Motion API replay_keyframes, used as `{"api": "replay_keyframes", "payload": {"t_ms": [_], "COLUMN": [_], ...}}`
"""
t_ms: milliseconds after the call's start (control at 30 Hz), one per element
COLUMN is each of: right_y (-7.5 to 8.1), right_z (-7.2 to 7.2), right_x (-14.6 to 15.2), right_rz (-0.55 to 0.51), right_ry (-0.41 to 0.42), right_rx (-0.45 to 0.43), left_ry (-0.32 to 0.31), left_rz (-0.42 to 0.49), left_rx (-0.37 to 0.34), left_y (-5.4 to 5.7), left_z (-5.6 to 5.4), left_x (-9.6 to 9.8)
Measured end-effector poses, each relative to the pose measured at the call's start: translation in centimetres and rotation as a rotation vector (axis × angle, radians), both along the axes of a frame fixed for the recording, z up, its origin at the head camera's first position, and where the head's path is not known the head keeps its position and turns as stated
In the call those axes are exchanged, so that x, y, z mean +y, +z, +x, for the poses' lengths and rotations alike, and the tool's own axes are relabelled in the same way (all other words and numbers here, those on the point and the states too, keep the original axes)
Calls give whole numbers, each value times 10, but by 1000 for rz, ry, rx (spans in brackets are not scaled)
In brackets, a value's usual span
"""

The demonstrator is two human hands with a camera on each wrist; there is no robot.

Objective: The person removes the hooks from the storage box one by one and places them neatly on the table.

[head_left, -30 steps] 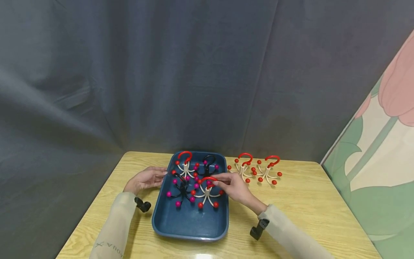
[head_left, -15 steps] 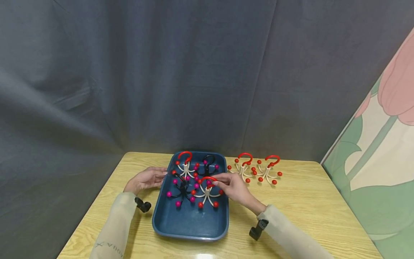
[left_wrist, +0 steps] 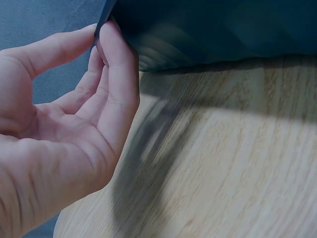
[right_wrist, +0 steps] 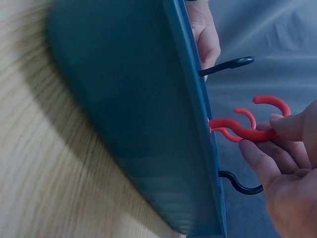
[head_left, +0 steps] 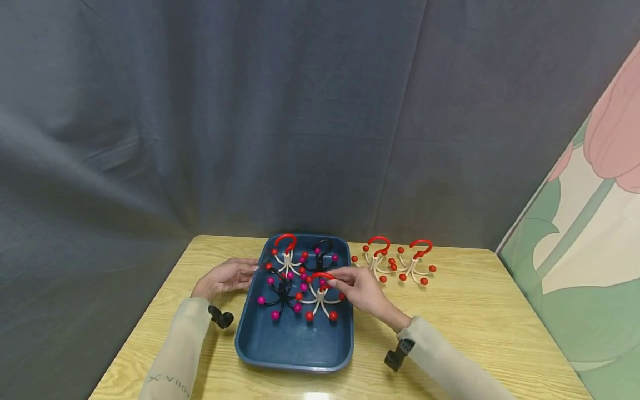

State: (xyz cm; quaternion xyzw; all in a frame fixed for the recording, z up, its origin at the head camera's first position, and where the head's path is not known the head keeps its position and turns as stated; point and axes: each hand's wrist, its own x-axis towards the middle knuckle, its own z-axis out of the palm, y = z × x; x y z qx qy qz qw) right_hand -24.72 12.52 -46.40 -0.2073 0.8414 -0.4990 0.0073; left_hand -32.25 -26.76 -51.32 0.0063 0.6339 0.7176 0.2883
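My right hand point(head_left: 367, 291) pinches the red hook end of a white multi-arm hanger point(head_left: 320, 293) with red ball tips, over the right side of a dark blue tray point(head_left: 295, 347). Whether its balls touch the tray floor I cannot tell. In the right wrist view, thumb and fingers close on the red hook point(right_wrist: 247, 133). My left hand point(head_left: 227, 276) pinches the tray's left rim between thumb and fingertips, as the left wrist view shows. Also inside the tray are a white-and-red hanger point(head_left: 287, 260) and two black hangers with magenta balls, one nearer point(head_left: 282, 295), one farther point(head_left: 320, 262) and partly hidden.
Two more white-and-red hangers, one left point(head_left: 374, 264) and one right point(head_left: 412, 269), stand on the wooden table point(head_left: 475, 311) right of the tray. A grey curtain point(head_left: 310, 122) hangs behind the table. A flower-patterned panel point(head_left: 595, 250) is at the right.
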Motion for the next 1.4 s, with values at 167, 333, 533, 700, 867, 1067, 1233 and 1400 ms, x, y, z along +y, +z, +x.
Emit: {"api": "replay_keyframes", "payload": {"t_ms": [167,333,533,700,867,1067,1233,1400], "right_y": [2,3,7,12,22,36,47,58], "right_z": [-1,-2,-2,0,5,8,10,11], "right_x": [0,2,4,7,9,14,22,36], "right_rz": [-6,-16,-38,-47,-46,-63,-65,-50], "right_ry": [6,12,5,-1,-23,-13,-30,-55], "right_rx": [-5,-8,-18,-13,-5,0,17,39], "left_ry": [-9,-5,13,8,1,-9,-6,2], "left_rz": [10,14,10,16,7,-9,-10,-8], "left_rx": [0,-5,-13,-17,-11,3,0,-8], "left_y": [3,4,5,4,5,4,4,5], "left_z": [2,3,2,1,2,2,2,2], "left_x": [0,0,2,2,1,-1,-2,0]}}
